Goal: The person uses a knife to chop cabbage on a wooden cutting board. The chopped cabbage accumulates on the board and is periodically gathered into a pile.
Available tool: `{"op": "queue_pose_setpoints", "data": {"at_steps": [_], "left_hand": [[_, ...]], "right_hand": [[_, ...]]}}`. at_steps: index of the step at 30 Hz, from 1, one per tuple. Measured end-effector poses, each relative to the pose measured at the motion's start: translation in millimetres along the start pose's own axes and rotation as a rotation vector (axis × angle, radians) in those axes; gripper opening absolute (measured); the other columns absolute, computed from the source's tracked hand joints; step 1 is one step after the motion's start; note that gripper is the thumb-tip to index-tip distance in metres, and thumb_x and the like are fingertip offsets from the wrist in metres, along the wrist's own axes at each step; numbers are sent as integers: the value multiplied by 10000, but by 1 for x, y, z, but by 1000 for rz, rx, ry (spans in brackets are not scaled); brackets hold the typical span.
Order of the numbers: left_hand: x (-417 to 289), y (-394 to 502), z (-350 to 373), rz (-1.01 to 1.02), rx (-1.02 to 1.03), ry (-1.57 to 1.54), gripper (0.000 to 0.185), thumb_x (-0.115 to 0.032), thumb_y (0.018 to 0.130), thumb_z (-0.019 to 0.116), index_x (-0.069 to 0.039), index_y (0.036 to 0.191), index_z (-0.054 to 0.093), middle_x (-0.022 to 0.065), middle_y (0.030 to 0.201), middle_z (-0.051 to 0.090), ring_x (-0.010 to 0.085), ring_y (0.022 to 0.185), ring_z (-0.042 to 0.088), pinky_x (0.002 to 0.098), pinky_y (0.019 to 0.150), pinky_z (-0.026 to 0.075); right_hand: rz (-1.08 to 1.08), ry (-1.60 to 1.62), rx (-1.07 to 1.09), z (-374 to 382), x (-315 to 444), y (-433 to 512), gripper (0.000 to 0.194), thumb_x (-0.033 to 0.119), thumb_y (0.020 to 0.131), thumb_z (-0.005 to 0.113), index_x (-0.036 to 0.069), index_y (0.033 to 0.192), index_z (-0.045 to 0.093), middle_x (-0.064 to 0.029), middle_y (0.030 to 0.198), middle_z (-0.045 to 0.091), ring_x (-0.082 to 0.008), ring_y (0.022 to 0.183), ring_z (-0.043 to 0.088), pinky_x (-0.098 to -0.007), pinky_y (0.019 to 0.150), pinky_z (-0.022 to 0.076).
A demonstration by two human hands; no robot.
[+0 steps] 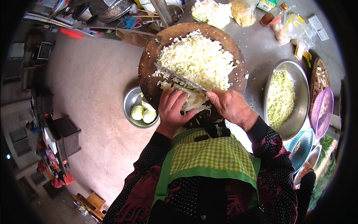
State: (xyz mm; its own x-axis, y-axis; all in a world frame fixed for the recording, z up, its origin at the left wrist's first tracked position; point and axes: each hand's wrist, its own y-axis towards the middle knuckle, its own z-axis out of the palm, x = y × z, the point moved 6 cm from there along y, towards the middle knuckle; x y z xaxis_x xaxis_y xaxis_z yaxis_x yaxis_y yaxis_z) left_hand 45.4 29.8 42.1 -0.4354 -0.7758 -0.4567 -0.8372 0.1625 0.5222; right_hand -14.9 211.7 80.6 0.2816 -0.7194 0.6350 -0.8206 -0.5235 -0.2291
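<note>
A kitchen knife [181, 79] is gripped by its handle in my right hand [230, 106], its blade slanting up and left across a round wooden chopping board [149, 63]. Bent fingers of my left hand [174, 107] press on a bunch of partly sliced cabbage [194, 101] at the board's near side, close to the blade. Beyond the blade, a broad heap of shredded cabbage [198, 58] covers the middle of the board. Small shreds cling to the knife and lie scattered around the rim.
A steel basin [303, 112] of finely chopped greens stands at right, beside purple [321, 117] and blue [304, 145] plastic baskets. Another person's hand [307, 165] shows at far right. Cabbages [142, 113] sit in a metal bowl [127, 105] lower left. A sauce bottle [272, 15] stands behind.
</note>
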Motion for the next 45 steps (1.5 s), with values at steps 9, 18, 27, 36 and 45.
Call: {"op": "queue_pose_setpoints", "data": {"at_steps": [9,18,27,36,45], "left_hand": [[-13,-8,12,84,23,198,445,-422,728,843,-74,969,705,112,1174,602,349,1081,591,564,998,445],[-6,-15,18,58,12,125,268,-229,752,813,-76,957,732,98,1093,667,359,1066,606,517,986,460],[-4,-17,27,78,45,166,211,-220,780,792,-91,932,722,97,1093,649,389,1097,565,500,971,496],[-11,-13,19,55,3,207,183,-218,791,776,-104,924,724,119,1093,631,394,1096,558,511,981,487],[-15,-9,20,90,19,233,167,-206,804,727,-125,949,738,94,1091,638,395,1097,545,510,961,495]], "right_hand": [[-50,-123,-163,-21,23,-44,403,407,1027,513,65,823,567,-168,614,610,-378,575,641,-464,512,514],[-140,-376,-182,1,27,-57,377,413,1015,538,93,816,539,-86,577,587,-264,493,632,-391,446,495],[7,-211,-50,24,3,-31,362,376,1027,514,70,839,562,-159,625,643,-336,574,672,-441,511,540],[-63,-292,-87,-1,15,-40,362,383,1026,510,73,849,568,-151,626,641,-310,572,673,-418,492,533],[26,-261,-59,30,11,-23,389,391,1025,505,67,815,557,-156,613,644,-329,557,672,-429,500,542]]}}
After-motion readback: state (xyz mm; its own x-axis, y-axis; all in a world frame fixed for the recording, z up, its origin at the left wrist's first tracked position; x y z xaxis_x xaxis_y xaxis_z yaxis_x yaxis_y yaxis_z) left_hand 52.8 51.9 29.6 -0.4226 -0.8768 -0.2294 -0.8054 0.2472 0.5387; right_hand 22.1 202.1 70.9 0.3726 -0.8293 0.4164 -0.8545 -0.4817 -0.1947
